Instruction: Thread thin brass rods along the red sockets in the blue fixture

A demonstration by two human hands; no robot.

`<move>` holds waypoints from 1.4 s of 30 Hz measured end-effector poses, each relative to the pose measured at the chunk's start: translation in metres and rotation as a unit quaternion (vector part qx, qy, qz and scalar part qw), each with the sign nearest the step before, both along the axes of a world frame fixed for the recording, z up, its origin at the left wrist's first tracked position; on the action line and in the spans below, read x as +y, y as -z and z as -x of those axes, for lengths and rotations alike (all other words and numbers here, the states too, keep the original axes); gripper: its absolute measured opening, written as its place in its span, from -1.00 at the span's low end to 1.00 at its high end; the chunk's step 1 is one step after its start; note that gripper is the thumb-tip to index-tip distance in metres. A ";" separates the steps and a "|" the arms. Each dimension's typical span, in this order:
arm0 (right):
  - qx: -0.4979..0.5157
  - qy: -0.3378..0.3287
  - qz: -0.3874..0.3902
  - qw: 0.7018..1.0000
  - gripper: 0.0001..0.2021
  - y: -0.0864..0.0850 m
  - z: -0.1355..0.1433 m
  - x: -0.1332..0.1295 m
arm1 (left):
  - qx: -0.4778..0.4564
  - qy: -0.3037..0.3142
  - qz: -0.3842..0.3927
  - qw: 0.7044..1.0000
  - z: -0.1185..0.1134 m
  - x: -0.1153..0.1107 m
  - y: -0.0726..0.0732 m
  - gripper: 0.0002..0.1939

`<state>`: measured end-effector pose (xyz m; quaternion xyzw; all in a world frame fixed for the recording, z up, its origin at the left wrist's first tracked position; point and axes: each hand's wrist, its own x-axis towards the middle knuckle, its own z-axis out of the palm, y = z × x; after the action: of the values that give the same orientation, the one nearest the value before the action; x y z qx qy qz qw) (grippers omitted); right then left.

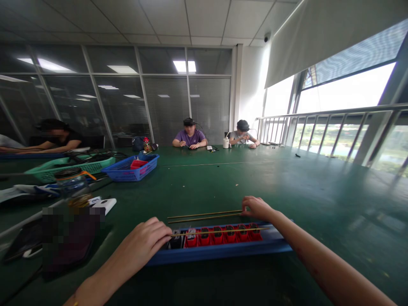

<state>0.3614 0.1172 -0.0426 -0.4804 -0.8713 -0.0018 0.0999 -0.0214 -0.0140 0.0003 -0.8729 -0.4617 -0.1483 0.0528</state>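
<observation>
A long blue tray (219, 254) lies in front of me on the green table. In it stands a row of several small red boxes (204, 241) with dark contents, some topped with clear plastic, and a black box (176, 242) at the left end. My left hand (149, 236) is closed on the left end of a thin wooden stick (219, 232), which spans the boxes. Behind the tray, two more thin sticks (204, 214) lie roughly parallel. My right hand (257, 208) pinches at their right end; its fingertips partly hide which one it grips.
To the left are a phone-like dark slab (73, 242), a lidded jar (73, 187), a blue basket (132, 170) with a red box, and a green basket (70, 168) with cables. Several people sit across and along the table. Railings and windows line the right.
</observation>
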 end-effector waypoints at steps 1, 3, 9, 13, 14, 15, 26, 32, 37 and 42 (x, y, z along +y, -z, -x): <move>-0.004 -0.004 0.001 1.000 -0.77 0.001 0.002 0.003 | -0.002 0.005 -0.003 1.000 0.000 0.000 -0.001 -0.77; -0.007 -0.006 0.019 1.000 -0.77 0.004 0.003 0.008 | -0.007 0.011 -0.007 1.000 0.002 0.001 -0.003 -0.75; 0.057 0.002 0.068 0.996 -0.77 0.015 0.001 0.016 | -0.032 -0.045 -0.015 0.998 0.030 0.016 -0.020 -0.75; 0.119 0.012 0.079 0.990 -0.76 0.020 -0.001 0.016 | -0.070 -0.080 0.046 0.993 0.043 0.035 -0.030 -0.71; 0.130 0.014 0.082 0.988 -0.75 0.021 -0.002 0.016 | -0.074 -0.083 0.063 0.992 0.044 0.040 -0.030 -0.70; 0.138 0.019 0.088 0.986 -0.74 0.021 -0.002 0.017 | -0.073 -0.082 0.080 0.991 0.044 0.045 -0.030 -0.70; 0.148 0.005 0.154 0.977 -0.65 0.012 -0.002 0.010 | -0.017 -0.067 0.194 0.979 0.014 0.093 0.014 -0.79; -0.012 -0.038 0.120 0.992 -0.72 -0.007 0.006 0.003 | 0.032 -0.067 0.172 0.982 0.001 0.113 0.031 -0.77; -0.118 -0.025 0.108 0.987 -0.70 -0.016 0.021 0.005 | 0.068 -0.057 0.157 0.984 -0.004 0.119 0.030 -0.77; -0.134 0.007 0.114 0.984 -0.69 -0.010 0.033 0.009 | 0.085 -0.060 0.161 0.981 -0.009 0.119 0.030 -0.77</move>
<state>0.3285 0.1265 -0.0330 -0.4905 -0.8678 0.0329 -0.0730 -0.0119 0.1053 -0.0301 -0.8500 -0.5252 0.0063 -0.0404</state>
